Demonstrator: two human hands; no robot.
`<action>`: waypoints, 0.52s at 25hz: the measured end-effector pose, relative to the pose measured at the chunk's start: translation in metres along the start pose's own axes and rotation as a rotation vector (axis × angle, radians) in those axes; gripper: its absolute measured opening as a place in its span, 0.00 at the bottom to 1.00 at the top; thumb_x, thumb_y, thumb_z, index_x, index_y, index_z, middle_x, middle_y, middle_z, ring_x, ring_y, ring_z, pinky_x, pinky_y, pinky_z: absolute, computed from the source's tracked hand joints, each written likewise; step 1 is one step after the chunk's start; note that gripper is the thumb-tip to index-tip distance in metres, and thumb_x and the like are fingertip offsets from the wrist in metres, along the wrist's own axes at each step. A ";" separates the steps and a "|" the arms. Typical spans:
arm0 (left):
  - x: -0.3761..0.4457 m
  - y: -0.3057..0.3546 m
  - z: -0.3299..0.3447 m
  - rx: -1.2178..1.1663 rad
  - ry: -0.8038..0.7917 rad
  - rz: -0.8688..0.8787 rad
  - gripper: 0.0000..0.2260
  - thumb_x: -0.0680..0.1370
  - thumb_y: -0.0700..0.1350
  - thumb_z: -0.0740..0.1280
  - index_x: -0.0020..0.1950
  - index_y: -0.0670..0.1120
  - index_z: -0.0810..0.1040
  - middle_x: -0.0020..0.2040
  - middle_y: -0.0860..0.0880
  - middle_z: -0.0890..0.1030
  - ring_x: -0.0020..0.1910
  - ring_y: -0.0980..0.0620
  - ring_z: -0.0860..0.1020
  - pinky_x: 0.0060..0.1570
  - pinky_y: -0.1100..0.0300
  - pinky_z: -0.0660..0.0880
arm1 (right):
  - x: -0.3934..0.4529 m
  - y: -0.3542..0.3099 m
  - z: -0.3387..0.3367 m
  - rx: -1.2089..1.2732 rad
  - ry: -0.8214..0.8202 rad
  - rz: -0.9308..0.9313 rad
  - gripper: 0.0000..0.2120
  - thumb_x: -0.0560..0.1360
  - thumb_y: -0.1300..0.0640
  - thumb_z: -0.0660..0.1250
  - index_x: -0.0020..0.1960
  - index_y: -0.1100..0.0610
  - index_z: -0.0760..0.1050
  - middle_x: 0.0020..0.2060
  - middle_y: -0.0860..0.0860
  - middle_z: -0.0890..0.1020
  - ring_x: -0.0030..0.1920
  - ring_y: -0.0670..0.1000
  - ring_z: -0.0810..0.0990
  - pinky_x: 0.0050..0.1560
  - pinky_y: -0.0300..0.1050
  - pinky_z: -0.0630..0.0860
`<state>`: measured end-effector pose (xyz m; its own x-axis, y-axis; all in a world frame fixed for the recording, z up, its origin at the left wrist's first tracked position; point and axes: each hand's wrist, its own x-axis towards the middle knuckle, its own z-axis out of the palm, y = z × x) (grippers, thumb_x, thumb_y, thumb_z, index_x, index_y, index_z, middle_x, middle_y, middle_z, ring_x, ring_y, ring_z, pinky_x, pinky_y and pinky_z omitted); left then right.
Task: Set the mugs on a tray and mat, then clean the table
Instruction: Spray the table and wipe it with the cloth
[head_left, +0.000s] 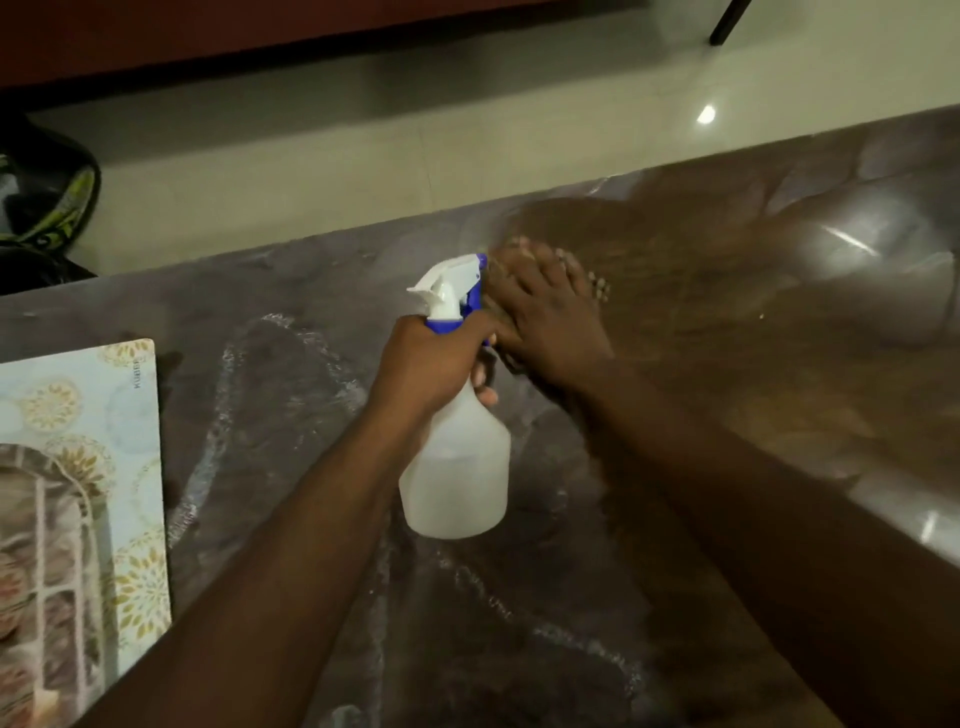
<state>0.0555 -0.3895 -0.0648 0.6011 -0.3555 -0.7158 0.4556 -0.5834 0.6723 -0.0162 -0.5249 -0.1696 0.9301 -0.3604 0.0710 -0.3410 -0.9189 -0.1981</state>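
My left hand (431, 358) is closed around the neck of a white spray bottle (457, 467) with a blue-and-white trigger head, held upright just over the brown table (727, 364). Right of the nozzle, my right hand (545, 322) lies flat and blurred on a brownish speckled cloth (597, 286) that shows only at my fingertips. Wet whitish streaks (291, 353) cross the tabletop. At the left edge lies a pale floral mat (130, 519). An oval tray (52, 545) rests on it, its contents blurred.
The table's far edge runs diagonally from the left up to the right, with pale tiled floor (363, 156) beyond it. A dark bag with green trim (47, 208) sits on the floor at far left. A dark furniture leg (727, 21) stands at top right.
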 end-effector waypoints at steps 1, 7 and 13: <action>0.002 -0.002 -0.009 -0.028 -0.005 -0.011 0.08 0.75 0.43 0.67 0.43 0.38 0.81 0.24 0.45 0.75 0.23 0.46 0.77 0.29 0.58 0.76 | -0.016 0.012 -0.003 -0.030 -0.061 -0.044 0.25 0.79 0.38 0.48 0.71 0.47 0.67 0.70 0.53 0.70 0.71 0.58 0.64 0.69 0.60 0.58; 0.002 -0.016 -0.040 -0.070 -0.042 -0.003 0.11 0.77 0.44 0.67 0.49 0.37 0.81 0.23 0.47 0.74 0.23 0.48 0.76 0.33 0.56 0.78 | 0.065 0.018 -0.018 0.012 0.056 0.589 0.25 0.79 0.40 0.55 0.73 0.47 0.63 0.72 0.56 0.64 0.73 0.60 0.58 0.69 0.62 0.52; -0.005 -0.019 -0.067 -0.115 -0.032 -0.012 0.10 0.78 0.44 0.66 0.50 0.38 0.81 0.25 0.45 0.75 0.23 0.49 0.77 0.35 0.55 0.78 | 0.002 0.039 -0.025 -0.084 -0.016 0.031 0.28 0.79 0.39 0.49 0.71 0.55 0.66 0.69 0.60 0.69 0.69 0.64 0.65 0.68 0.64 0.60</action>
<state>0.0880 -0.3278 -0.0613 0.5751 -0.3730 -0.7281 0.5362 -0.5003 0.6798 -0.0312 -0.5659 -0.1528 0.9207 -0.3870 0.0504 -0.3794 -0.9178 -0.1172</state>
